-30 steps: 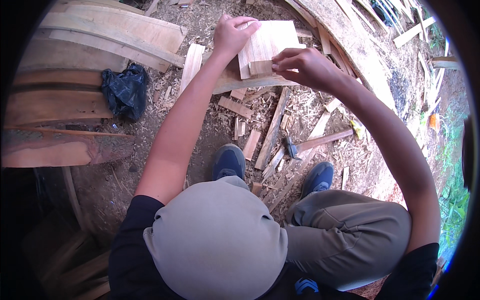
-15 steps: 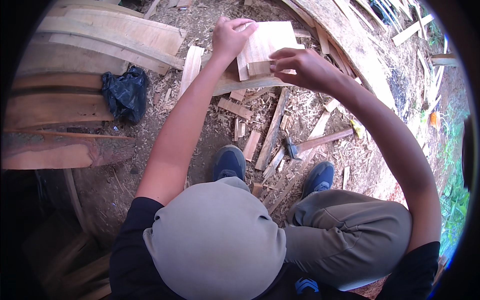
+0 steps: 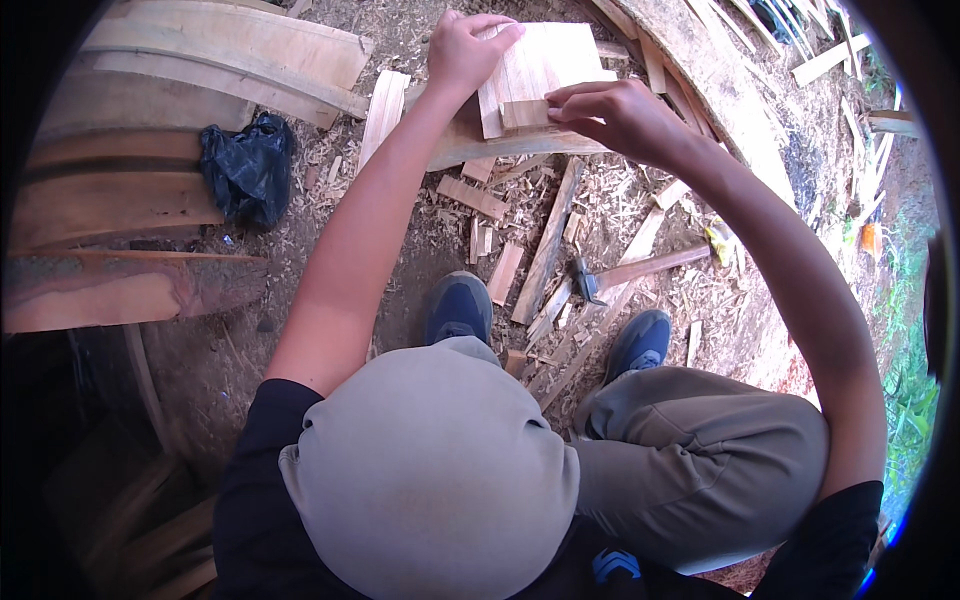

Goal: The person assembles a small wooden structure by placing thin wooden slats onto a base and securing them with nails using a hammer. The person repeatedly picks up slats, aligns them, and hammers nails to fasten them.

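Note:
A pale flat wooden board (image 3: 545,60) lies on a larger plank (image 3: 470,145) at the far middle. My left hand (image 3: 466,50) grips the board's left edge, thumb on top and fingers partly hidden behind it. A small wooden block (image 3: 526,115) rests along the board's near edge. My right hand (image 3: 618,115) pinches the right end of that block between thumb and fingers.
A hammer (image 3: 640,268) lies on the ground beyond my right shoe, among offcuts (image 3: 545,240) and shavings. A black plastic bag (image 3: 248,170) sits at the left beside curved planks (image 3: 200,75). A long wide slab (image 3: 700,90) runs along the right.
The whole scene around the board sits slightly higher in the picture. My right hand has closed more firmly on the block's right end; the left hand keeps its hold.

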Action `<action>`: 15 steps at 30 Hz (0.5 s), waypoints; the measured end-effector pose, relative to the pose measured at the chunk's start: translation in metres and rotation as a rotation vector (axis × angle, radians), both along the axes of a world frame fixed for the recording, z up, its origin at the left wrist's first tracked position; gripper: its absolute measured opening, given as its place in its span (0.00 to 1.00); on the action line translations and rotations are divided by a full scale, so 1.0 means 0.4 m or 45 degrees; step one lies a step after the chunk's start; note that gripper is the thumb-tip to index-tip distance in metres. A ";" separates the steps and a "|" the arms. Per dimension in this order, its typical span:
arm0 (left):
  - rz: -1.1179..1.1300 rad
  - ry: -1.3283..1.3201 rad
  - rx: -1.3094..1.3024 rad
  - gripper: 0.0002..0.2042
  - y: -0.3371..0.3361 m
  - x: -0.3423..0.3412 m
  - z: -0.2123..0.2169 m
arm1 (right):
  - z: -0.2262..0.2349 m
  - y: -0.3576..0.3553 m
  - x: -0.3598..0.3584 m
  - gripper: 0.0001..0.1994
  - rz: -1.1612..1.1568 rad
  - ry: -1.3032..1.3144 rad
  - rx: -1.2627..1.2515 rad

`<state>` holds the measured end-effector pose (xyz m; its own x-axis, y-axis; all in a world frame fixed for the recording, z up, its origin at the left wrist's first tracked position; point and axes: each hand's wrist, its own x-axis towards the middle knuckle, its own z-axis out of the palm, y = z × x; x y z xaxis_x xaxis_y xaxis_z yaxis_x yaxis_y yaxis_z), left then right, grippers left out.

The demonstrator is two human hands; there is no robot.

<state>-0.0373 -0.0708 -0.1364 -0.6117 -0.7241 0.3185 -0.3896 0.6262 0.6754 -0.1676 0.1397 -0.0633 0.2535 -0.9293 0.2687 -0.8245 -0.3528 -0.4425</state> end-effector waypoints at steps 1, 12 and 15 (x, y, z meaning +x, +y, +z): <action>-0.009 0.008 -0.073 0.18 0.002 0.000 0.002 | -0.003 0.001 0.000 0.08 -0.012 0.006 -0.001; 0.016 0.148 0.070 0.15 0.019 -0.003 0.019 | -0.029 -0.002 -0.016 0.06 0.007 0.008 -0.061; 0.013 0.150 0.075 0.16 0.018 -0.003 0.018 | -0.025 -0.001 -0.018 0.06 0.018 0.011 -0.045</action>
